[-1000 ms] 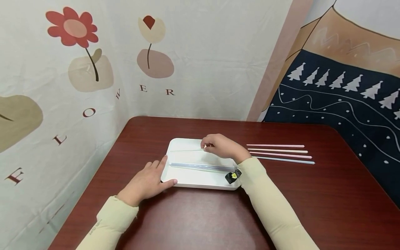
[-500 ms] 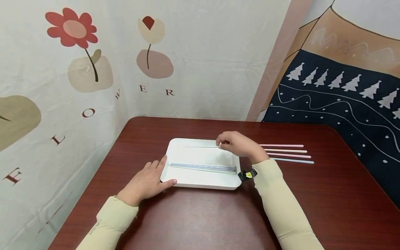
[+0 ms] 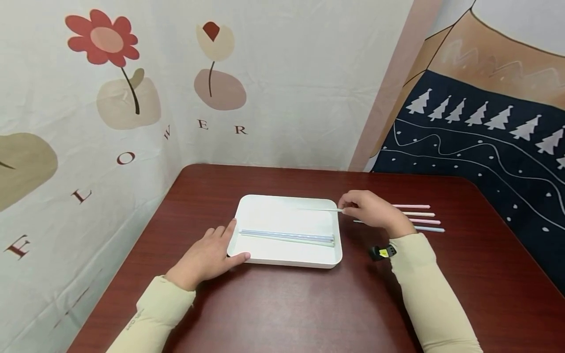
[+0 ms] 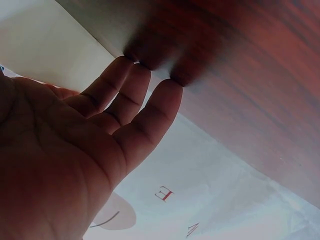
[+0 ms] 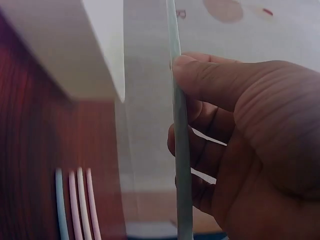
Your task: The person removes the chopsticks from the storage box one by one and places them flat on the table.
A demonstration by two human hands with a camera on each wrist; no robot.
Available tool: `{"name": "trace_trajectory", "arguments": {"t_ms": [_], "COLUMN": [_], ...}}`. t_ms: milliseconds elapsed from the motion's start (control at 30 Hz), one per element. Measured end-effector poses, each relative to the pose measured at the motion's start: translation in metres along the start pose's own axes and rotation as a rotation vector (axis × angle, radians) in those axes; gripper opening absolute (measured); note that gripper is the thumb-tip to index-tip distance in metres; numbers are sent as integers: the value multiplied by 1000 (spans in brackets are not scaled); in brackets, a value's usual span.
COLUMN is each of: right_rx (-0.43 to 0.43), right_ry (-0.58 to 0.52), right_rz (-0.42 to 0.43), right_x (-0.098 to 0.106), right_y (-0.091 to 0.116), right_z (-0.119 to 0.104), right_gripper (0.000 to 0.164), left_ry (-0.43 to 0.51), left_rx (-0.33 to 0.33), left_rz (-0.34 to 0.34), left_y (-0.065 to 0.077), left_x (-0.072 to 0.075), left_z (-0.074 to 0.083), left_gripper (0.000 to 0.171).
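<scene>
In the head view, my right hand (image 3: pixel 368 208) is just past the white tray's (image 3: pixel 291 255) right rim. Its thumb and fingers pinch a pale green straw (image 3: pixel 320 210), whose far end reaches back over the tray. The right wrist view shows this straw (image 5: pixel 181 150) running past the thumb and fingers. My left hand (image 3: pixel 209 257) rests along the tray's left edge, fingers straight and thumb by the front corner. Blue and green straws (image 3: pixel 287 237) lie together inside the tray. In the left wrist view, the fingers (image 4: pixel 155 112) extend with nothing gripped.
Right of the tray, a pink straw (image 3: pixel 412 206), a yellow straw (image 3: pixel 421 214), another pink straw (image 3: pixel 425 222) and a blue straw (image 3: pixel 430 229) lie in a row on the dark red table (image 3: pixel 291 309). Printed cloth (image 3: pixel 287 83) hangs behind the table.
My right hand has moved rightward from above the tray to beyond its right rim, carrying the pale green straw along. The left hand has stayed in place.
</scene>
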State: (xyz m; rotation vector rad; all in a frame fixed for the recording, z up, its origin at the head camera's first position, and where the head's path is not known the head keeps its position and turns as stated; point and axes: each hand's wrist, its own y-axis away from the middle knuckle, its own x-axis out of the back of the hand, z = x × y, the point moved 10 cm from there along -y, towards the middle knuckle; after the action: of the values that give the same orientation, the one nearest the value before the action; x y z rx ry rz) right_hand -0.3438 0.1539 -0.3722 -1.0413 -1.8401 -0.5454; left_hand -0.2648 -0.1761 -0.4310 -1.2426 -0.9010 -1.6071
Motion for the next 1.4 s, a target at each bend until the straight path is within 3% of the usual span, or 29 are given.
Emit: {"name": "trace_trajectory", "arguments": {"t_ms": [400, 700, 1033, 1400], "right_rx": [-41, -125, -128, -72], "right_ry": [57, 47, 119, 150], "right_rz": [29, 11, 13, 15], "right_x": [26, 27, 24, 15], "right_y": [56, 92, 108, 107], "right_z": [39, 78, 100, 103], "right_gripper": [11, 13, 11, 18], "left_ry": [0, 6, 9, 4], "left_rx": [-4, -3, -2, -3], "left_rz": [2, -10, -8, -4], "left_y": [-1, -1, -1, -1], "left_x": [0, -2, -2, 0], "left_z": [2, 0, 0, 0], "left_gripper": [108, 108, 106, 106]}}
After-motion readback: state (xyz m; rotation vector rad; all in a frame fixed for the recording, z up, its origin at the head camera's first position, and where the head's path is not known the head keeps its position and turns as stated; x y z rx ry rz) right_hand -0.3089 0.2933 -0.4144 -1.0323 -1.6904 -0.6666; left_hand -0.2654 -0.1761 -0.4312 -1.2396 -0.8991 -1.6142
